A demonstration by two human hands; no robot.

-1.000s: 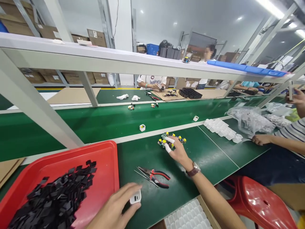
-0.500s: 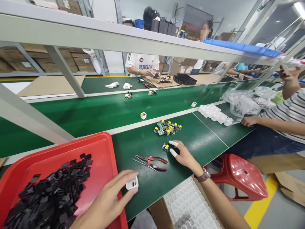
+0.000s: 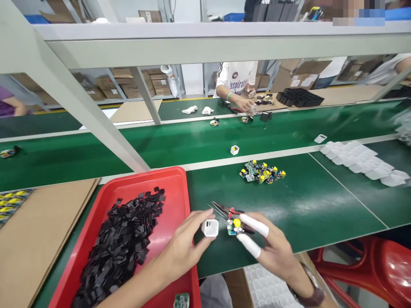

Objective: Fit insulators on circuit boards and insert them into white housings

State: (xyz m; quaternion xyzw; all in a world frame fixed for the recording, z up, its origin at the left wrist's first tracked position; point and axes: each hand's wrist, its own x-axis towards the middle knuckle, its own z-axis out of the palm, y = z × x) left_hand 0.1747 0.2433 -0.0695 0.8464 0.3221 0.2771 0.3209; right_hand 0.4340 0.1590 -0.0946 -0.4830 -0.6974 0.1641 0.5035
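Between the thumb and fingers of my left hand (image 3: 184,246) is a small white plastic charger housing (image 3: 211,228), its open side facing me and slots visible inside. My right hand (image 3: 272,244), with white covers on thumb and forefinger, pinches a small circuit board (image 3: 231,227) carrying a yellow part. The board is close to the housing's right side, apart from it. Behind the board, partly hidden by it and my fingers, pliers (image 3: 229,210) with red and black handles lie on the green bench beside tweezers (image 3: 218,210).
A red tray (image 3: 171,184) of black pieces (image 3: 118,244) stands at left. Several circuit boards (image 3: 263,172) are piled ahead; white housings (image 3: 362,160) stand in rows at right. A co-worker's hand (image 3: 245,105) is across the green belt (image 3: 192,143). A red stool (image 3: 385,265) is at lower right.
My right hand has picked up the circuit board from the bench and brought it next to the housing. My left hand has lifted the housing. The view has swung left.
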